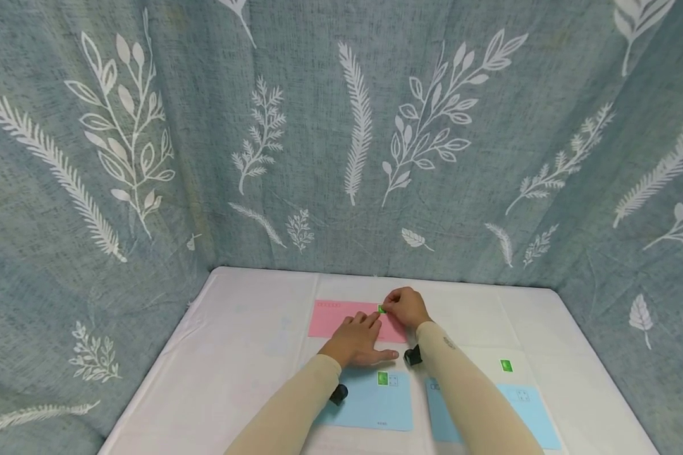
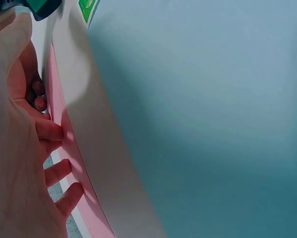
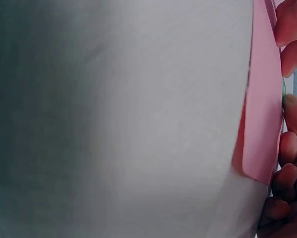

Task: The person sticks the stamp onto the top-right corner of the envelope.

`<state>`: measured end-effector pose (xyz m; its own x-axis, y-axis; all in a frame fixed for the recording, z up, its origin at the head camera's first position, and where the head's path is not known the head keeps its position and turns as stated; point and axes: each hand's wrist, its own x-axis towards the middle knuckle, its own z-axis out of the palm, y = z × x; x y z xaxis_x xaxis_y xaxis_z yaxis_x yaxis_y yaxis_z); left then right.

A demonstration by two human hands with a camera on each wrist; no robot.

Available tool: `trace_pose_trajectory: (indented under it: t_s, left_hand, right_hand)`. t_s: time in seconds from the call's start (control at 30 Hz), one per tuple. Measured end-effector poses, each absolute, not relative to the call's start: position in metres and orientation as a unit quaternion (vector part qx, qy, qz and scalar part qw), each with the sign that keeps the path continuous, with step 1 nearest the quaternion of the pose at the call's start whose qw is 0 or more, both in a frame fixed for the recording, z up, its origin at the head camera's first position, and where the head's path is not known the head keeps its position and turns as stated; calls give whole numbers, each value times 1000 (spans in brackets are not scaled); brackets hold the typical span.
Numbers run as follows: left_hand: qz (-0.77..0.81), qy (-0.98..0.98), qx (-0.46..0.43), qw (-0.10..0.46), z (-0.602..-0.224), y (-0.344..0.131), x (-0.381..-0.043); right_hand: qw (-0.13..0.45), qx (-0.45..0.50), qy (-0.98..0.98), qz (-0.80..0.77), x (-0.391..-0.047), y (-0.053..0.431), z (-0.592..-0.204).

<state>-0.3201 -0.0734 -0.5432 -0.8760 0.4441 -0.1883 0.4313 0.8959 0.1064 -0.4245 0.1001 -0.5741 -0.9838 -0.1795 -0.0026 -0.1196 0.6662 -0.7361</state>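
Note:
A pink envelope [image 1: 330, 322] lies near the far side of the table. My left hand [image 1: 357, 341] rests on it, fingers extended and thumb out to the side. At the envelope's upper right corner, my right hand [image 1: 408, 308] pinches the edge of a small green stamp [image 1: 382, 309]. The left fingertips lie close to that stamp. In the right wrist view, the right thumb [image 3: 294, 111] is against a sliver of green at the pink envelope's edge; the rest of the stamp is hidden there.
Nearer me lies a blue envelope [image 1: 375, 404] with a green stamp [image 1: 382, 378] beside its printed square. Another blue envelope [image 1: 532, 417] is partly under my right forearm. A loose green stamp [image 1: 506, 365] lies above it on the white tablecloth [image 1: 233, 354]. A patterned curtain [image 1: 319, 126] surrounds the table.

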Motion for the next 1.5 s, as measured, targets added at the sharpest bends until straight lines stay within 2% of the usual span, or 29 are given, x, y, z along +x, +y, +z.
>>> trace_pose_trajectory:
  t_s: [1.5]
  left_hand:
    - [29, 968, 238, 80, -547, -77, -318]
  right_hand:
    - [39, -61, 913, -402, -415, 97, -563]
